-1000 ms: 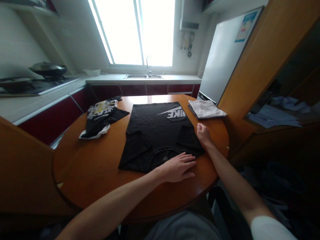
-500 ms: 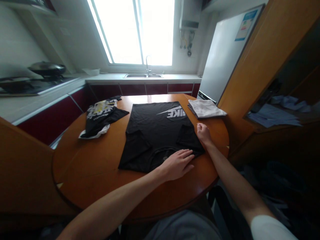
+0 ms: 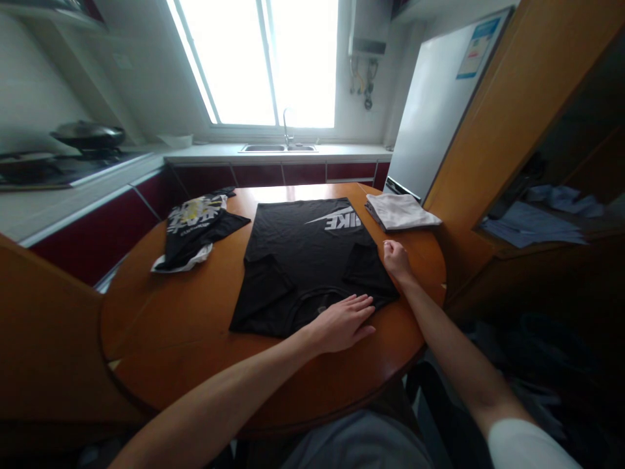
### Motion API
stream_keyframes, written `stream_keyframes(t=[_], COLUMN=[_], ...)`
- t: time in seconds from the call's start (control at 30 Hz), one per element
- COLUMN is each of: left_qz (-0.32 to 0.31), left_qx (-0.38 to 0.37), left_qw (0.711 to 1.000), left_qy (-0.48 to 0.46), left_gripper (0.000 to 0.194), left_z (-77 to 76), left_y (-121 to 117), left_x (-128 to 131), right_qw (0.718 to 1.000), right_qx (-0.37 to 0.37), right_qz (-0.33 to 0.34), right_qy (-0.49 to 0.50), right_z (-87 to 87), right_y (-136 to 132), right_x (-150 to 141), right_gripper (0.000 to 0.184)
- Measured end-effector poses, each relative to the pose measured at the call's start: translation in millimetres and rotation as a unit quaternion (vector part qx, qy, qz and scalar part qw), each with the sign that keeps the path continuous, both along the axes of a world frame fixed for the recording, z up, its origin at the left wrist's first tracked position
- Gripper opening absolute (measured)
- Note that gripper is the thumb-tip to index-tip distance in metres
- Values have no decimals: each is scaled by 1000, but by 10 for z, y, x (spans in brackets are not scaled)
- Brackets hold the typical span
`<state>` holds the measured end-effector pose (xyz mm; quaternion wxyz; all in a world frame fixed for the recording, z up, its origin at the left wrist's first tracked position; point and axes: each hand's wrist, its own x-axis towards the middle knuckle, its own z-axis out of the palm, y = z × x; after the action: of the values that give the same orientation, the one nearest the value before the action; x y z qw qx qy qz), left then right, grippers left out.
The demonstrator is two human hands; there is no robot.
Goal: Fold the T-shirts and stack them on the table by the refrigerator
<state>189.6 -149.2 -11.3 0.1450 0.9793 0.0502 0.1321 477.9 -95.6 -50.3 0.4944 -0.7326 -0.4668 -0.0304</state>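
A black T-shirt (image 3: 307, 251) lies flat on the round wooden table, both sleeves folded inward, its collar towards me and its white NIKE print at the far right. Across the collar's right side my left hand (image 3: 342, 322) lies flat and open, palm down, fingertips on the cloth and thumb over the table. My right hand (image 3: 396, 259) is closed in a loose fist on the table, against the shirt's right edge beside the folded sleeve. No cloth shows between its fingers.
On the table (image 3: 180, 326), a crumpled black-and-white printed garment (image 3: 195, 225) lies at left and folded light cloth (image 3: 403, 212) at far right. Beyond are a counter with a sink (image 3: 278, 148), a stove with a wok (image 3: 88, 135), and a fridge (image 3: 439, 104) at right.
My left hand has slid very slightly left and down on the shirt's collar area. My right hand and the clothes stay put, while the whole view shifts a little.
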Motion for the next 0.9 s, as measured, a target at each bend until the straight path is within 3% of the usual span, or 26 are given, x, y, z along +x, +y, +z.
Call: stream_keyframes(t=[0.27,0.9], left_qz=[-35,-40], left_qx=[-14,-19], left_qw=[999,999], left_qy=[-7,-18], left_gripper=[45,41], left_z=[22,-24], left_y=[-7,18], left_x=[-5,-8], right_qw=[1000,1000], right_qx=[-1,2], right_qz=[4,7], right_qy=[0,-5], right_z=[15,15], right_y=[-11,-15], right_x=[-5,0], right_gripper=[43,43])
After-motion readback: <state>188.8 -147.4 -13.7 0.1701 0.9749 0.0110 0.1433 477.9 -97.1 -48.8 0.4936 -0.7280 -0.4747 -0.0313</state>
